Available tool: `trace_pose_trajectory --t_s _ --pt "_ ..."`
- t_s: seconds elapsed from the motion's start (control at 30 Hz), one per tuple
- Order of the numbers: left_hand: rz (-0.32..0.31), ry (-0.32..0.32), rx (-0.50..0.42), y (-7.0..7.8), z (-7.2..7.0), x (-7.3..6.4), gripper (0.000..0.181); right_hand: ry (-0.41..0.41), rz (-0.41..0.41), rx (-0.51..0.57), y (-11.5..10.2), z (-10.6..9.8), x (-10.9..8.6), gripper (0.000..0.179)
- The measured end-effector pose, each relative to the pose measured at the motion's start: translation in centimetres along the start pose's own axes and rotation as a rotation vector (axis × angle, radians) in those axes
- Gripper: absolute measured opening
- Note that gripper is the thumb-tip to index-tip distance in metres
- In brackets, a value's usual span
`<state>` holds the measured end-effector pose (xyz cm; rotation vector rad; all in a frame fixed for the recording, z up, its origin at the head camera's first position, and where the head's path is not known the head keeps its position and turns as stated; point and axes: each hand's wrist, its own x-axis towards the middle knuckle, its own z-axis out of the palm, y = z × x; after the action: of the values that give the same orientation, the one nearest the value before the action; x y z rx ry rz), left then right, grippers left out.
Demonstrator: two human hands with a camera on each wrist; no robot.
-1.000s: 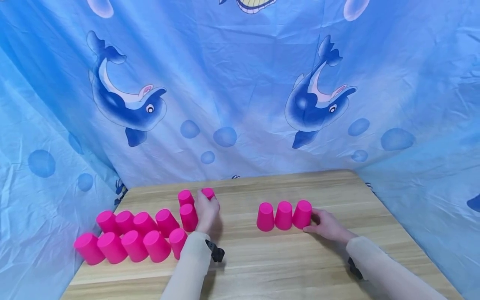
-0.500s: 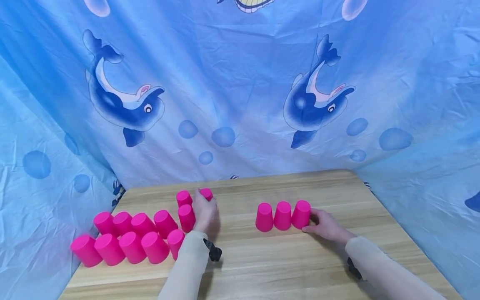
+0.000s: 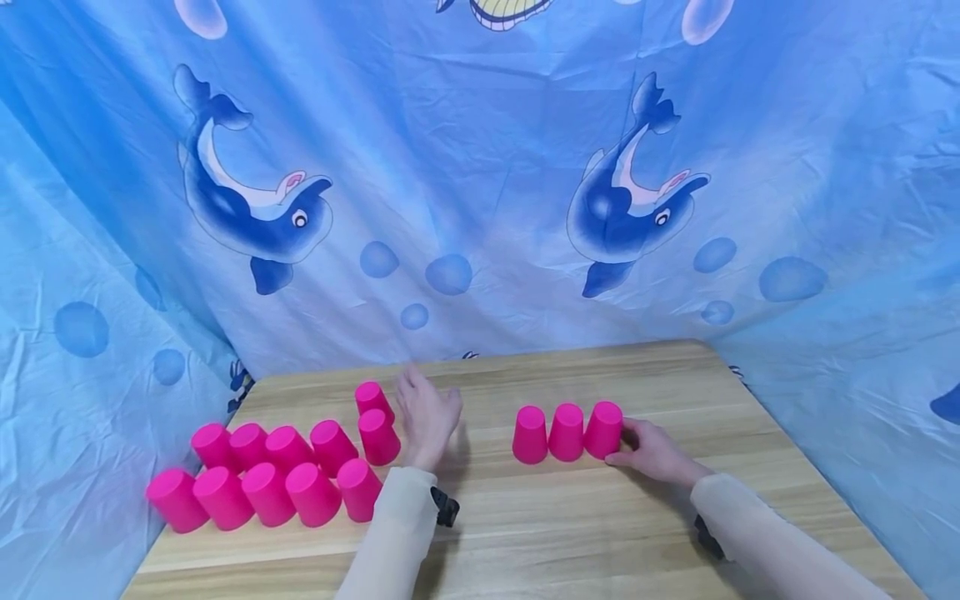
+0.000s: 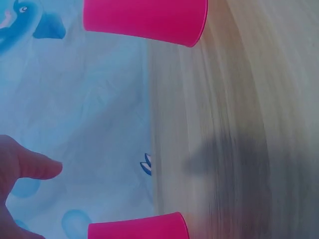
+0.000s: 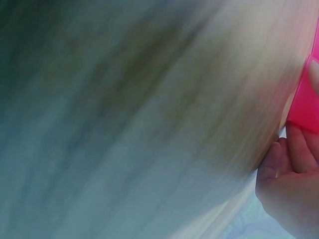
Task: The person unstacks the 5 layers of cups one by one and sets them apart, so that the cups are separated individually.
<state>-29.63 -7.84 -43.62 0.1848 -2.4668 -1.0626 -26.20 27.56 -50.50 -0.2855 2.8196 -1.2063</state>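
Note:
Pink upside-down cups stand on the wooden table. My left hand (image 3: 427,417) hovers just right of the back cup (image 3: 371,400) and the cup in front of it (image 3: 379,437). In the left wrist view its thumb (image 4: 42,166) stretches out free, between an upper cup (image 4: 147,19) and a lower cup (image 4: 139,228), touching neither. The pink cup gripped a moment ago cannot be seen in the head view. My right hand (image 3: 656,451) holds the rightmost cup (image 3: 603,430) of a row of three, with fingers and thumb on its side; the right wrist view catches the cup's edge (image 5: 305,102).
Several more pink cups fill two rows at the left, including the front corner cup (image 3: 178,500). Two cups stand left of the right-hand one, the nearer at its side (image 3: 566,433). A blue dolphin-printed curtain (image 3: 480,167) hangs behind the table (image 3: 540,525).
My left hand has let go of the back cup and shifted right, its fingers spreading. The right hand has stayed on its cup.

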Motion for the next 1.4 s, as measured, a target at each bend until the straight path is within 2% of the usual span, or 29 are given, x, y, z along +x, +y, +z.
trace_pose_trajectory --t_s 0.13,0.23,0.3,0.37,0.43,0.53,0.67,0.8,0.9,1.03,1.4 --pt "-0.007 0.002 0.04 0.4 0.0 -0.5 0.086 0.001 -0.009 0.007 0.2 0.0 0.0 0.067" --pt "0.071 0.01 -0.023 1.0 0.6 -1.2 0.083 0.0 -0.012 0.006 0.3 -0.1 0.0 0.067" --pt "0.134 -0.017 -0.086 1.7 1.3 -2.0 0.08 -0.001 -0.005 0.003 0.2 -0.1 0.0 0.068" --pt "0.159 -0.088 -0.156 2.4 2.1 -3.0 0.081 -0.004 0.014 0.004 0.2 -0.1 0.0 0.069" --pt "0.138 -0.2 -0.204 3.1 2.9 -3.9 0.083 -0.007 0.026 0.003 0.1 0.0 0.0 0.07" --pt "0.09 -0.345 -0.231 3.7 4.2 -5.1 0.087 -0.008 0.038 0.0 0.1 0.1 0.0 0.069" --pt "0.078 -0.434 -0.264 3.7 5.6 -5.9 0.084 -0.006 0.019 -0.005 0.2 0.2 0.0 0.068" --pt "0.075 -0.476 -0.315 3.2 6.4 -6.2 0.061 -0.006 0.001 -0.001 0.3 0.3 0.0 0.067" --pt "0.083 -0.476 -0.332 2.8 6.4 -6.2 0.046 -0.008 0.004 -0.003 0.3 0.3 0.1 0.068" --pt "0.096 -0.44 -0.32 2.4 5.6 -6.0 0.043 -0.006 0.022 0.0 0.1 0.3 0.2 0.069" --pt "0.114 -0.332 -0.229 -0.2 1.4 -5.1 0.047 -0.007 0.043 -0.005 0.2 0.2 0.3 0.069"
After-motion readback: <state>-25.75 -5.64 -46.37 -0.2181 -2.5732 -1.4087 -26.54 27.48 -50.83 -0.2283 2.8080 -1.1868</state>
